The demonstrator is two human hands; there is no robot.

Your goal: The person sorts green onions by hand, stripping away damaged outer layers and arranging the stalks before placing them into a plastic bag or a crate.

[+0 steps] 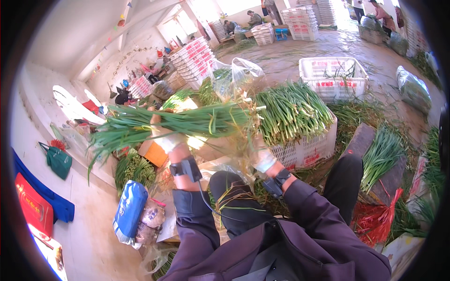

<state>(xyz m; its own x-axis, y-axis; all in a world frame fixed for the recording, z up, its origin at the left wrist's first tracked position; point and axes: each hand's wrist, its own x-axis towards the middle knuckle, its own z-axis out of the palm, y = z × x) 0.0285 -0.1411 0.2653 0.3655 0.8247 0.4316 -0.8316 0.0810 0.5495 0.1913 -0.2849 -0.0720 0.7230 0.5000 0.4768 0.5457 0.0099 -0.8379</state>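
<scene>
My left hand [166, 137], in a pale glove, is closed round a thick bunch of long green stalks [187, 121], like scallions or garlic chives. The leaves droop to the left and the root ends point right. By those ends, my gloved right hand [263, 158] is closed among thin, withered leaves [243, 151] that hang down; its fingertips are partly hidden. Just beyond the right hand, a white plastic crate [307, 149] is heaped with similar stalks [295, 112], pale ends toward me. More dry strands lie across my knee.
Behind the full crate stands another white crate [335, 89] with a few leaves in it. To my right, stalks [382, 157] lie on a board near red ties [375, 218]. A blue package [130, 210] sits at left. Stacked crates [192, 61] and other people are farther back.
</scene>
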